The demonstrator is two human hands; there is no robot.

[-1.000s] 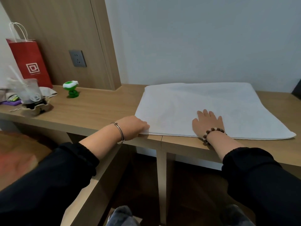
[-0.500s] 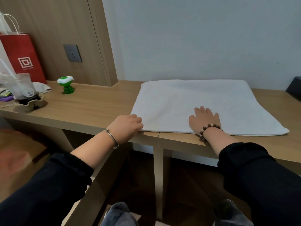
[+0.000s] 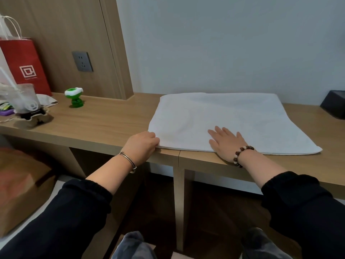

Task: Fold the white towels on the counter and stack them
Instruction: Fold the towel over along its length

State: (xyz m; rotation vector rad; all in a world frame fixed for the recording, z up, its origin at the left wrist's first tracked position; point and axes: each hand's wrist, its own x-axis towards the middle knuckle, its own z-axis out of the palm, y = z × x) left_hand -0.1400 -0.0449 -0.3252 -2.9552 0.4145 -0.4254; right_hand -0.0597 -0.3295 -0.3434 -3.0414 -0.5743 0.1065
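Wooden counter (image 3: 104, 124) (pale wall (image 3: 224, 43) behind) carries one flat white towel (image 3: 233, 113).

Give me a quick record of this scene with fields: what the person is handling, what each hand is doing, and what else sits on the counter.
Setting: wooden counter against a pale wall
Handled: one white towel, lying flat, near the counter's front edge
Left hand: fingers curled on the towel's near left corner
Right hand: flat, palm down on the towel
Folded stack: none in view
Also on counter: red paper bag, green toy, plastic cup with straw, black box
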